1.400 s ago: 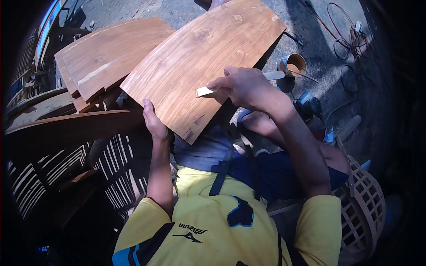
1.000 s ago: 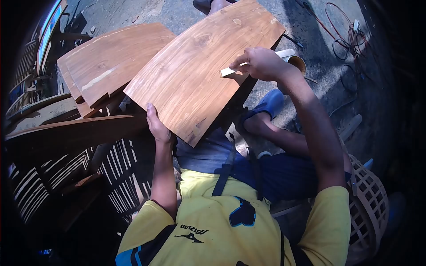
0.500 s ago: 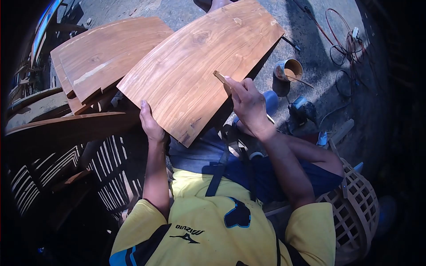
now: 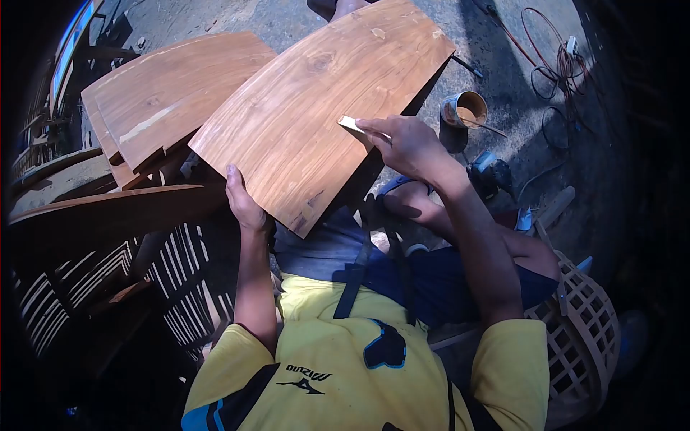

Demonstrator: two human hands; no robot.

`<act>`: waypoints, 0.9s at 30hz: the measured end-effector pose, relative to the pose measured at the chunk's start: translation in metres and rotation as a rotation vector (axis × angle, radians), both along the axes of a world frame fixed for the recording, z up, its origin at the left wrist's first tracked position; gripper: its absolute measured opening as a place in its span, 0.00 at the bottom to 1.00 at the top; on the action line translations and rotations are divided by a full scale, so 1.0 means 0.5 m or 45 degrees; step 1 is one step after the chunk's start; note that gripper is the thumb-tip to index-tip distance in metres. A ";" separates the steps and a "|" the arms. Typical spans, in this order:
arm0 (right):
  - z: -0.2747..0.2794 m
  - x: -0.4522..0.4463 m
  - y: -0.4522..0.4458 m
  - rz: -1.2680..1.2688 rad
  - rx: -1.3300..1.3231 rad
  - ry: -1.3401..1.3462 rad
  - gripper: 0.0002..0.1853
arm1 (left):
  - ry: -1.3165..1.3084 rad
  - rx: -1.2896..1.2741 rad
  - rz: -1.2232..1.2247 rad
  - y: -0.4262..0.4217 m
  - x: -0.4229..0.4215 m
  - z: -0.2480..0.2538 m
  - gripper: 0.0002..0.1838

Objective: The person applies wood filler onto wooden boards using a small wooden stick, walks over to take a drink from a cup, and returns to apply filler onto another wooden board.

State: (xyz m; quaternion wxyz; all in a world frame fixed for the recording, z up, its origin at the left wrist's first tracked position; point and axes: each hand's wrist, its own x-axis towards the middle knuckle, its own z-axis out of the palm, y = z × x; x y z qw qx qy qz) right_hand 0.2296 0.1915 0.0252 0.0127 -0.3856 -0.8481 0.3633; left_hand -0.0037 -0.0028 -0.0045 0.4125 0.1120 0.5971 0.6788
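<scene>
A broad wooden panel (image 4: 309, 108) with a curved upper edge lies tilted over my lap. My left hand (image 4: 246, 203) grips its lower left edge, thumb on top and the other fingers hidden beneath. Over the panel's right side, my right hand (image 4: 413, 146) is closed on a flat, pale applicator (image 4: 350, 123), whose tip is at the wood surface. Small light patches and dark marks show on the panel. To the right, on the ground, stands an open can (image 4: 464, 110) with brown paste and a thin stick in it.
More curved panels (image 4: 169, 93) are stacked at the left, beside a dark-sided board (image 4: 108, 207). A power tool (image 4: 490, 174) sits below the can. Tangled cables (image 4: 564, 68) lie at the upper right. A wooden lattice piece (image 4: 586, 316) is at the lower right.
My right hand moved from the panel's lower middle up and right, then back left, and has turned with the applicator. My left hand keeps its hold on the panel edge.
</scene>
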 end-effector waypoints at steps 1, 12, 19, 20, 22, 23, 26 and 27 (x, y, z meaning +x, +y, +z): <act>0.004 0.005 0.009 0.036 -0.021 -0.053 0.15 | -0.002 -0.001 -0.002 -0.002 0.000 -0.002 0.35; -0.025 0.029 0.014 -0.016 0.030 0.013 0.15 | -0.006 0.016 0.048 0.006 0.010 0.008 0.35; -0.017 0.032 0.023 -0.009 -0.013 -0.035 0.17 | 0.000 -0.008 0.089 0.004 0.012 0.006 0.35; -0.014 0.029 0.025 -0.019 0.008 -0.006 0.16 | -0.012 0.014 0.065 0.004 0.007 0.003 0.35; -0.008 0.015 0.020 -0.029 0.026 0.022 0.16 | -0.024 0.035 0.041 0.006 0.006 0.000 0.35; -0.008 0.007 0.011 -0.027 -0.020 -0.021 0.15 | -0.024 0.038 0.044 0.006 0.006 0.001 0.35; 0.007 0.011 0.017 -0.007 -0.083 -0.094 0.14 | -0.013 0.022 0.062 0.002 0.009 0.005 0.35; 0.012 0.015 0.025 0.009 -0.095 -0.123 0.14 | -0.003 0.010 0.076 0.003 0.011 0.003 0.35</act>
